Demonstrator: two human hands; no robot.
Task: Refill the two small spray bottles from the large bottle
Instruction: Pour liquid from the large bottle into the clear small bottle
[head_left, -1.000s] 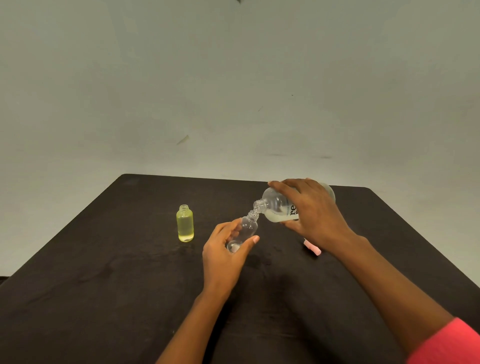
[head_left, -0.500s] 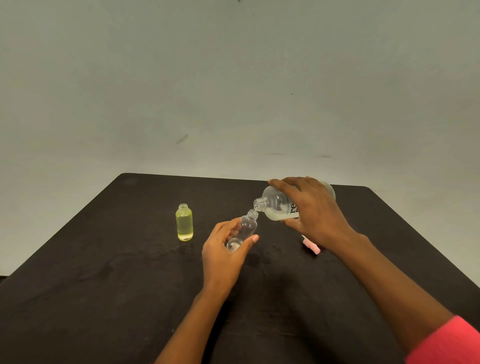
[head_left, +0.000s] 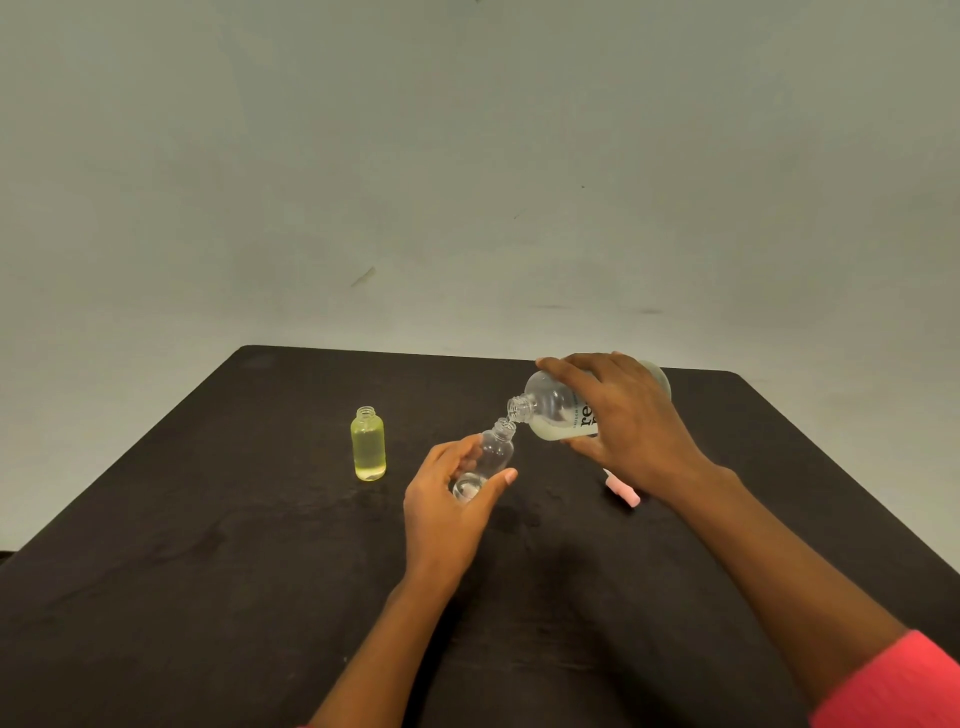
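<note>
Head view: a dark matte tabletop (head_left: 208, 597) meets a plain grey-green wall (head_left: 467, 156). The left hand (head_left: 447, 514) curls its fingers round a tilted clear small bottle (head_left: 493, 452). The right hand (head_left: 628, 431) grips the tipped large bottle (head_left: 550, 410), mouth to mouth. A yellow-filled small bottle (head_left: 368, 447) stands uncapped to the left.

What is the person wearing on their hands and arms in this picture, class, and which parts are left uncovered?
The left hand and right hand are bare: no gloves, rings or watch show. A coral-pink sleeve covers the right arm's upper part at the picture's lower right corner, and the right forearm below it is uncovered. The left forearm is bare to the frame's edge.
</note>
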